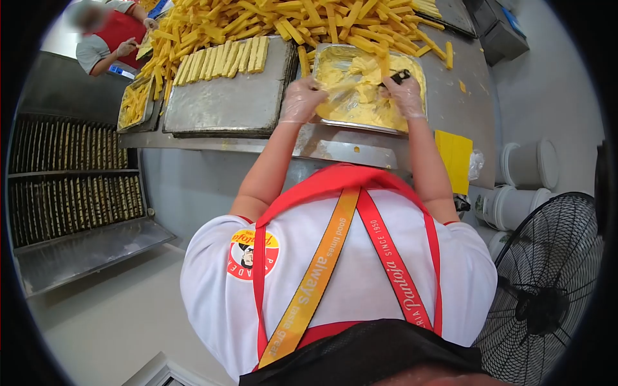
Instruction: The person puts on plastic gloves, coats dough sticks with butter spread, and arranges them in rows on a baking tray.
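Note:
Both of my hands wear clear plastic gloves. My left hand (304,101) is at the left rim of a metal tray (417,109), its fingers closed; a blurred pale-yellow strip runs from them over the tray, too smeared to identify. My right hand (405,96) is closed around the black handle (396,78) of a tool above the tray's right side; its blade cannot be made out. Soft yellow spread (360,77) covers much of the tray. A yellow bread stick (385,64) lies at its far side.
Yellow sticks (257,19) are heaped behind the trays. Left of me, a flat baking tray (225,106) carries a row of coated sticks (225,59). A co-worker (116,35) stands far left. A rack (74,174), a floor fan (541,302) and white buckets (528,164) stand around.

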Demonstrator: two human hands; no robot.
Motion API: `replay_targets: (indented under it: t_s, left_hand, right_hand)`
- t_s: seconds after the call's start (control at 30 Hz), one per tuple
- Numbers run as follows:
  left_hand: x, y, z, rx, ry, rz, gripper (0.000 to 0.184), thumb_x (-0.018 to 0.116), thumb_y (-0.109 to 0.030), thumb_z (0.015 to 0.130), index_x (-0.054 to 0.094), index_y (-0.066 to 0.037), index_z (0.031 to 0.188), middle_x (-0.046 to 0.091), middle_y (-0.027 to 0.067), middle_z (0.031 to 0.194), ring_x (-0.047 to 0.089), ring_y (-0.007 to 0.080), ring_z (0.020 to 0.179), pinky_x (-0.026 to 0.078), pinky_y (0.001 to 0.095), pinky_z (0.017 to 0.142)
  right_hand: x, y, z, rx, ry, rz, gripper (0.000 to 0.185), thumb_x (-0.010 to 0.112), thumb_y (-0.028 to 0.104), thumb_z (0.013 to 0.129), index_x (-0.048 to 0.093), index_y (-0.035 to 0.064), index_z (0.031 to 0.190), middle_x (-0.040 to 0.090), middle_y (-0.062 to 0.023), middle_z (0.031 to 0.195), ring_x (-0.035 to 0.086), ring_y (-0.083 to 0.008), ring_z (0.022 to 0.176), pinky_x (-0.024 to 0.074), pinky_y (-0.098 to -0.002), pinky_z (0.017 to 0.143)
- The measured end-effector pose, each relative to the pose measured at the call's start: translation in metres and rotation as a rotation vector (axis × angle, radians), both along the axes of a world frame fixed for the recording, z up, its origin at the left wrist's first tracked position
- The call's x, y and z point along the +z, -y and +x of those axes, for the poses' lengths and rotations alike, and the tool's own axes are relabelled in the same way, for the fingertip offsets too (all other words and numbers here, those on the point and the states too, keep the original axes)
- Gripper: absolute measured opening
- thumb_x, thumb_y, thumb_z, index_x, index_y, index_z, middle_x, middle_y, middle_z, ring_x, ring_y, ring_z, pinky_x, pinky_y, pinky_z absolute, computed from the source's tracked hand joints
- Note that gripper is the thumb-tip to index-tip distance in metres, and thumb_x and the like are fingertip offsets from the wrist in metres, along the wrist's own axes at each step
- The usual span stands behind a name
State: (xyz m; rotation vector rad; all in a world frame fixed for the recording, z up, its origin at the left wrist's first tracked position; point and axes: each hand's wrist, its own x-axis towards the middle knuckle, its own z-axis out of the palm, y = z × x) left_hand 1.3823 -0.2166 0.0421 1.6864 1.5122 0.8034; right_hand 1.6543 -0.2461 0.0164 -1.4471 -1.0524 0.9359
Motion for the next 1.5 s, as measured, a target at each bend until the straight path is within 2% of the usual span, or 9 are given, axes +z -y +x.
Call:
replay_targets:
  t_s: [0.13,0.3,0.7,0.87,1.0,1.1,1.23,1.33,1.5]
  left_hand:
    - [0.022,-0.016,-0.044,0.237,0.05,0.165,0.026,0.073,-0.02,0.072,0.071,0.001,0.088,0.071,0.018,0.079,0.066,0.0189,0.068,0.051,0.0355,0.062]
    - [-0.02,-0.086,-0.078,0.414,-0.154,0.418,0.027,0.067,-0.02,0.07,0.067,0.006,0.077,0.065,0.0277,0.077,0.063,0.0449,0.078,0.05,0.0488,0.076]
    - [-0.055,-0.095,-0.093,0.479,-0.343,0.518,0.041,0.072,-0.022,0.07,0.059,-0.002,0.103,0.06,0.0194,0.106,0.059,0.0406,0.095,0.046,0.0489,0.088]
    - [-0.01,-0.104,-0.056,0.098,-0.434,0.807,0.035,0.071,-0.018,0.071,0.063,-0.007,0.103,0.062,0.016,0.099,0.06,0.0362,0.092,0.048,0.046,0.083]
    - [-0.023,-0.151,-0.024,-0.121,-0.518,0.887,0.032,0.07,-0.017,0.072,0.066,-0.012,0.104,0.064,0.0137,0.096,0.062,0.0341,0.092,0.05,0.0429,0.08]
    - [-0.026,-0.175,-0.009,-0.091,-0.537,0.508,0.042,0.072,-0.028,0.079,0.06,-0.002,0.11,0.067,0.0194,0.095,0.065,0.0369,0.09,0.052,0.0442,0.081]
    - [-0.013,-0.177,0.003,-0.011,-0.505,0.234,0.054,0.071,-0.037,0.083,0.055,0.005,0.113,0.069,0.0246,0.1,0.067,0.0389,0.097,0.053,0.0448,0.086]
    - [-0.025,-0.195,0.007,0.039,-0.505,0.215,0.045,0.066,-0.029,0.084,0.057,0.004,0.112,0.068,0.027,0.105,0.066,0.039,0.102,0.052,0.0441,0.089]
    - [-0.031,-0.197,0.004,0.091,-0.475,0.211,0.033,0.056,-0.018,0.083,0.061,0.0,0.11,0.067,0.0262,0.108,0.065,0.04,0.101,0.05,0.047,0.088]
  right_hand:
    - [0.001,0.01,-0.006,-0.035,0.067,0.025,0.018,0.067,0.016,0.083,0.063,-0.0007,0.081,0.065,-0.0063,0.068,0.063,-0.0146,0.061,0.0491,-0.0299,0.058]
    - [0.001,0.012,-0.021,-0.061,-0.044,0.035,0.016,0.068,0.013,0.082,0.062,-0.0013,0.082,0.065,-0.0063,0.068,0.062,-0.0145,0.059,0.0492,-0.031,0.058]
    - [0.027,0.021,-0.063,0.239,0.109,0.016,0.018,0.068,0.018,0.085,0.062,0.0003,0.085,0.059,-0.0075,0.067,0.058,-0.0133,0.063,0.0477,-0.0339,0.06]
    - [0.024,-0.017,-0.018,-0.152,0.577,0.011,0.014,0.064,0.014,0.085,0.062,0.0006,0.083,0.065,-0.0155,0.074,0.064,-0.0284,0.066,0.0497,-0.0387,0.062]
    - [0.04,-0.005,-0.062,0.261,0.726,0.278,0.014,0.064,0.015,0.084,0.062,0.0012,0.084,0.065,-0.0179,0.079,0.062,-0.0329,0.069,0.0488,-0.0412,0.064]
    - [0.034,-0.018,-0.052,0.302,0.265,-0.075,0.013,0.065,0.015,0.084,0.062,0.0022,0.083,0.063,-0.017,0.074,0.059,-0.0323,0.067,0.0478,-0.0412,0.064]
    - [0.029,-0.04,-0.023,-0.141,0.619,-0.087,0.014,0.066,0.016,0.084,0.063,0.003,0.087,0.062,-0.016,0.074,0.06,-0.0322,0.072,0.0494,-0.0396,0.069]
    - [0.01,-0.031,-0.05,0.083,0.885,0.506,0.018,0.072,0.017,0.084,0.065,0.0025,0.093,0.06,-0.012,0.069,0.059,-0.0298,0.06,0.0501,-0.0383,0.062]
    - [0.015,-0.043,-0.016,0.125,0.223,-0.168,0.017,0.067,0.016,0.082,0.065,0.0044,0.095,0.064,-0.0172,0.081,0.064,-0.0345,0.078,0.0526,-0.0417,0.073]
